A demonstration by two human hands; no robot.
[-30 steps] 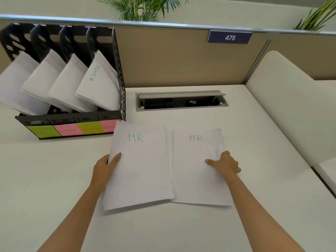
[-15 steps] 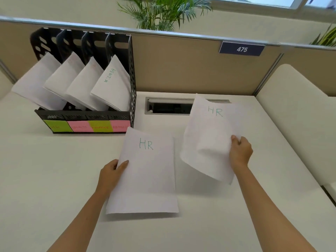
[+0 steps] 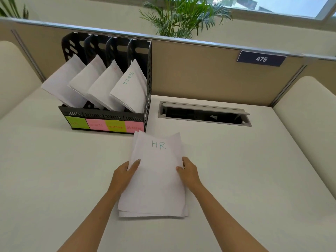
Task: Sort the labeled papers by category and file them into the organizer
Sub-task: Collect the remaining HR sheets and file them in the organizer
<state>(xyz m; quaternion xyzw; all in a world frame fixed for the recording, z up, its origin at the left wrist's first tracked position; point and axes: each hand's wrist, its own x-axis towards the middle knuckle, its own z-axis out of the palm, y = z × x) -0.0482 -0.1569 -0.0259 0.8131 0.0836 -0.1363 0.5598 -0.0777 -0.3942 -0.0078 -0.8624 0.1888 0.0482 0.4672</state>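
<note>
HR papers (image 3: 156, 179) lie in one loose stack on the white counter (image 3: 236, 179), just in front of the organizer's right end, sheets fanned a bit at top and bottom; top sheet reads "HR" in teal. Left hand (image 3: 125, 172) grips the stack's left edge, thumb on top of the paper, fingers under/behind the edge. Right hand (image 3: 188, 170) pinches the right edge, thumb on top, other fingers curled round the side. Both forearms come in from the bottom of the view. Black organizer (image 3: 148, 84) stands at back left of the counter against the tan partition (image 3: 190, 70), w/ four slots, each holding leaning white sheets; the rightmost slot's front sheet shows "ADMIN" written sideways. Sticky labels along the organizer's front, L to R: green, pink, green, pink (image 3: 134, 126); the last reads ADMIN, the others too faint to read for sure. Right of the organizer, an open cable hatch (image 3: 203, 113) is set into the counter. Blue plate "475" (image 3: 261, 59) on the partition, palm plant (image 3: 181, 17) behind it.
</note>
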